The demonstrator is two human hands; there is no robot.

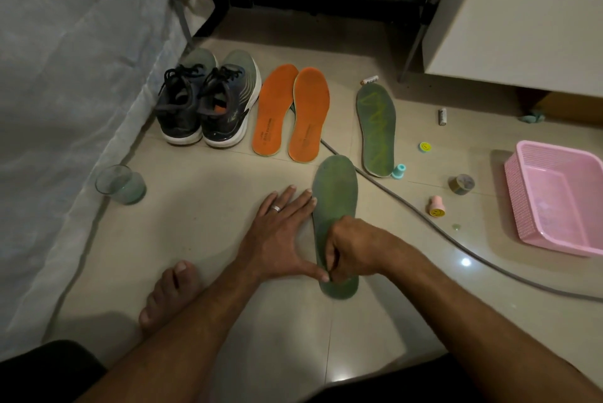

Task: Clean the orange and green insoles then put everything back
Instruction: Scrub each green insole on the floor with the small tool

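1. Pale floor tiles [202, 193] carry everything, with a bed [65, 76] along the left.
2. Right hand [350, 249] is curled, fingers bunched on something small I cannot make out, pressed to the heel of the near green insole [336, 187].
3. Left hand [282, 233] lies flat, fingers straight, steadying that insole's left edge.
4. A second green insole [377, 128] lies further out to the right, apart.
5. Two orange insoles [292, 112] lie side by side, beside the shoes [208, 102].
6. A glass [120, 184] stands by the bed.
7. A pink basket [561, 197] sits at far right, small stamps [437, 206] and a cable [456, 242] between.
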